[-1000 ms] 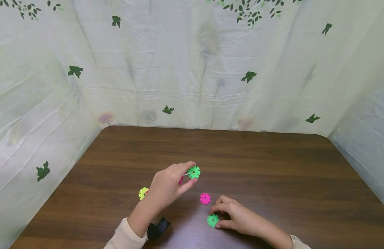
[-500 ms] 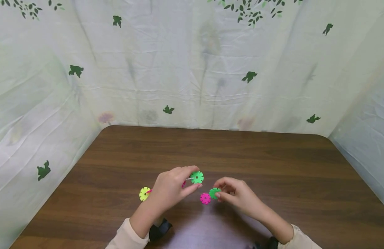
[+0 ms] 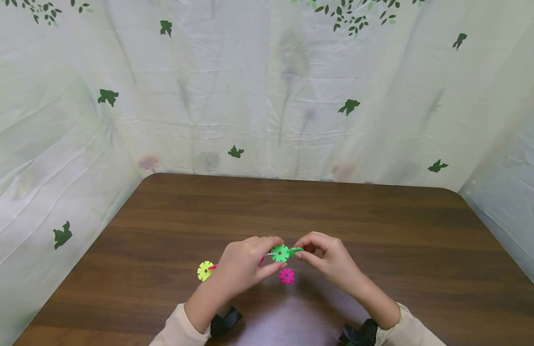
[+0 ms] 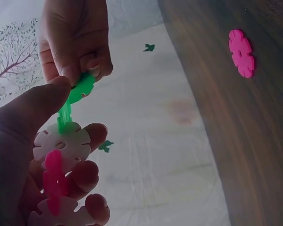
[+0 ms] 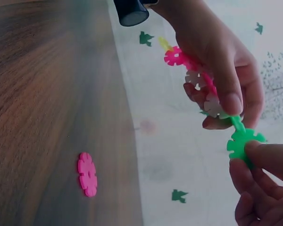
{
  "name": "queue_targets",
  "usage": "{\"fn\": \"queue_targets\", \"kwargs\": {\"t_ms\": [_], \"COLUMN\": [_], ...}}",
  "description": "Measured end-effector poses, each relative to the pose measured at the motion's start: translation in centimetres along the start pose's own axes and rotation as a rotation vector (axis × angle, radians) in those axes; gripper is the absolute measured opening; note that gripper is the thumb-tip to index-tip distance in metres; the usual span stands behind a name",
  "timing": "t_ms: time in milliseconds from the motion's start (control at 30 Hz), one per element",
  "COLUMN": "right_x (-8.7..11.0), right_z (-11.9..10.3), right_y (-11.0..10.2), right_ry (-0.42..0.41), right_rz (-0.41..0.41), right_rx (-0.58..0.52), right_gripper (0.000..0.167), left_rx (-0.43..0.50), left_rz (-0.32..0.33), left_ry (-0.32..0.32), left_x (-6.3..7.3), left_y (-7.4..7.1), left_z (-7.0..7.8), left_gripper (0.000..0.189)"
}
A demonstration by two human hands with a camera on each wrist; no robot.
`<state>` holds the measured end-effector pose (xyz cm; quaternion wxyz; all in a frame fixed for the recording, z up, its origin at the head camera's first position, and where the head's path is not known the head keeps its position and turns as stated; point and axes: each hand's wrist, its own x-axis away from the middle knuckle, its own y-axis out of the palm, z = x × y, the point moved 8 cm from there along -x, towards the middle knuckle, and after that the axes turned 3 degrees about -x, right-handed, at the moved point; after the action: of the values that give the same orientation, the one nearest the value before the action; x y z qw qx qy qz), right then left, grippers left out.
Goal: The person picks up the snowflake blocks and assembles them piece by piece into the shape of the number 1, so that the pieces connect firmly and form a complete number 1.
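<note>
My left hand [image 3: 242, 266] grips a chain of interlocking notched plastic discs. A yellow disc [image 3: 204, 271] shows at the chain's far left, a green end disc [image 3: 279, 253] at its right. Between them the left wrist view shows a white disc [image 4: 61, 147] and a pink disc [image 4: 54, 179]; the palm hides part of the chain. Between thumb and fingers, my right hand [image 3: 333, 259] pinches a second green disc [image 5: 243, 145], set crosswise against the end disc. The two green discs meet at their edges; how deep the slots fit I cannot tell.
A loose pink disc [image 3: 286, 276] lies flat on the brown wooden table [image 3: 379, 226], just below the hands. A pale leaf-patterned curtain [image 3: 258, 96] surrounds the table's back and sides. Black straps [image 3: 225, 321] are on both wrists.
My right hand has lifted the second green disc from the table and brought it up and left to the chain's green end. My left hand has shifted slightly right and down with the chain.
</note>
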<state>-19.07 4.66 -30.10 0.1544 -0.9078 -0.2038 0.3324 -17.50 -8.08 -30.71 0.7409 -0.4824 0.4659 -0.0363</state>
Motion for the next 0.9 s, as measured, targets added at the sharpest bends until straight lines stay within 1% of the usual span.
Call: {"fn": "queue_targets", "kwargs": {"t_ms": [100,200,333,400,433,500,600,667,733,833,900], "right_x": [0.0,0.2,0.6,0.7,0.8,0.8,0.9,1.0,1.0,0.8,0.7], "right_z": [-0.9,-0.5,0.9,1.2,1.3,1.1,0.6,0.3,0.2,0.2,0.4], "right_y": [-0.1,-0.1,0.1,0.1,0.2,0.3,0.5,0.5,0.5,0.2,0.0], "right_ry": [-0.105,-0.177,-0.21,-0.236,-0.244,-0.288,-0.357,-0.39,-0.396,-0.333,-0.276], "right_rz": [0.02,0.026,0.011,0.0,-0.006,-0.015,-0.017,-0.013,-0.008,-0.01,-0.01], "right_rx": [0.043,0.068,0.081,0.082,0.081,0.088,0.148,0.186,0.212,0.191,0.166], "right_gripper": [0.016,0.021,0.024,0.025,0.025,0.016,0.006,0.009,0.008,0.007,0.011], "left_rx": [0.018,0.049,0.058,0.049,0.044,0.028,-0.008,-0.02,-0.016,0.023,0.028], "left_rz": [0.006,0.017,0.028,0.026,0.024,0.015,-0.01,-0.023,-0.028,-0.019,-0.014], "left_ry": [0.009,0.012,0.025,0.032,0.036,0.042,0.051,0.049,0.044,0.032,0.033], "left_x": [0.0,0.0,0.1,0.1,0.1,0.1,0.0,0.0,-0.1,-0.1,-0.2], "left_y": [0.1,0.1,0.1,0.2,0.2,0.2,0.3,0.4,0.4,0.3,0.2], "left_z": [0.2,0.3,0.5,0.5,0.6,0.6,0.8,0.9,0.9,0.8,0.8], "left_gripper": [0.029,0.03,0.031,0.032,0.032,0.033,0.033,0.033,0.033,0.033,0.033]}}
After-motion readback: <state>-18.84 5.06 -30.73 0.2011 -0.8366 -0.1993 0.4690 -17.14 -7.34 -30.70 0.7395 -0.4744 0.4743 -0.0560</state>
